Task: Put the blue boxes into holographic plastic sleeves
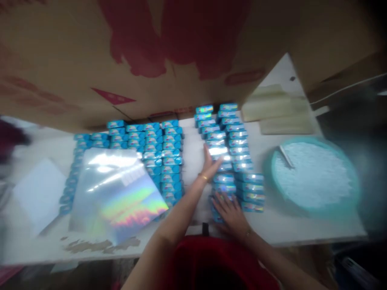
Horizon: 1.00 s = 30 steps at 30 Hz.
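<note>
Head view: slightly right of the frame's centre, the left hand (209,164) rested against a column of blue boxes (215,135), thumb spread wide from its fingers. Just below, the right hand (231,213) lay open, fingers fanned across the column's lower boxes, closed around none. Another column (240,151) stood just right of it; a shiny sheet (113,193) lay at the left, a turquoise tub (320,211) at the right.

A red garment (217,251) and bare forearms (178,219) (thin gold-coloured band (204,177) on the left wrist (200,181))
</note>
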Tool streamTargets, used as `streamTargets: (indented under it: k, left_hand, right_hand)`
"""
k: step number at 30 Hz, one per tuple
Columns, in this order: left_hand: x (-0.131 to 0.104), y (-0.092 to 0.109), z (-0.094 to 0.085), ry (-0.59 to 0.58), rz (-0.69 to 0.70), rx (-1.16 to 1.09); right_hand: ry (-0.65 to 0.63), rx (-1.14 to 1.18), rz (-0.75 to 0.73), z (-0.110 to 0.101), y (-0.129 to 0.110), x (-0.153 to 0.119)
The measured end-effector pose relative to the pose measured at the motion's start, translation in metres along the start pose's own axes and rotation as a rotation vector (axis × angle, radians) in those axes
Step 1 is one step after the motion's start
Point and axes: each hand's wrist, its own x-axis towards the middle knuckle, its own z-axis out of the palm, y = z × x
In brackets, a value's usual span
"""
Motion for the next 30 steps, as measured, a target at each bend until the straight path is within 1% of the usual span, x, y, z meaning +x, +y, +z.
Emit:
streamTargets:
  k: [1,2,3,4,5,6,7,8,10,11,12,13,14,15,16,18,20,22,25,28,30]
  left_hand:
    - [-0.002,0.002,0.000,-0.029,-0.017,0.021]
    - [-0.006,0.004,-0.006,-0.030,0.004,0.067]
    - [-0.011,0.007,-0.017,-0.029,0.054,0.127]
    - [-0.019,0.010,-0.035,-0.014,0.123,0.189]
    - [-0.030,0.013,-0.059,0.009,0.202,0.253]
    - [-0.043,0.015,-0.088,0.041,0.274,0.309]
    - [-0.057,0.017,-0.123,0.098,0.310,0.363]
    - [-0.073,0.017,-0.160,0.195,0.311,0.438]
    - [-0.103,0.012,-0.237,0.429,0.246,0.593]
    - [-0.115,0.008,-0.273,0.520,0.197,0.680]
    - [-0.126,0.001,-0.305,0.582,0.148,0.773]
    - [-0.135,-0.006,-0.331,0.604,0.097,0.869]
    - [-0.142,-0.014,-0.352,0.589,0.045,0.956]
    - [-0.146,-0.022,-0.367,0.560,0.013,1.036]
    - [-0.150,-0.030,-0.377,0.526,-0.002,1.105]
    - [-0.155,-0.044,-0.385,0.479,0.023,1.196]
    - [-0.157,-0.053,-0.385,0.472,0.081,1.214]
    - [-0.156,-0.058,-0.384,0.474,0.138,1.166]
    - [-0.148,-0.054,-0.385,0.423,0.253,1.049]
    - [-0.134,-0.042,-0.388,0.298,0.375,0.950]
    - [-0.124,-0.033,-0.388,0.235,0.407,0.912]
  right_hand:
    - [0.001,-0.014,0.004,0.004,-0.001,-0.004]
    - [0.004,-0.021,0.005,0.007,-0.002,-0.006]
    - [0.011,-0.021,0.000,0.008,-0.002,-0.007]
    - [0.018,-0.016,-0.009,0.007,-0.003,-0.006]
    - [0.029,-0.010,-0.020,0.005,-0.004,-0.003]
    - [0.042,-0.006,-0.023,0.002,-0.006,0.002]
    - [0.054,-0.001,-0.020,-0.002,-0.011,0.009]
    - [0.065,0.004,-0.012,-0.006,-0.017,0.019]
    - [0.091,0.023,0.002,-0.013,-0.037,0.045]
    - [0.106,0.038,0.000,-0.015,-0.050,0.062]
    - [0.120,0.054,-0.007,-0.015,-0.065,0.081]
    - [0.135,0.068,-0.023,-0.014,-0.082,0.101]
    - [0.137,0.083,-0.051,-0.011,-0.099,0.122]
    - [0.136,0.096,-0.075,-0.007,-0.116,0.143]
    - [0.132,0.106,-0.093,-0.001,-0.134,0.163]
    - [0.116,0.123,-0.129,0.012,-0.165,0.200]
    - [0.105,0.124,-0.141,0.025,-0.191,0.230]
    - [0.106,0.111,-0.119,0.034,-0.209,0.255]
    - [0.140,0.077,-0.053,0.039,-0.220,0.284]
    - [0.187,0.037,0.021,0.034,-0.216,0.306]
    - [0.175,0.022,0.076,0.029,-0.210,0.316]
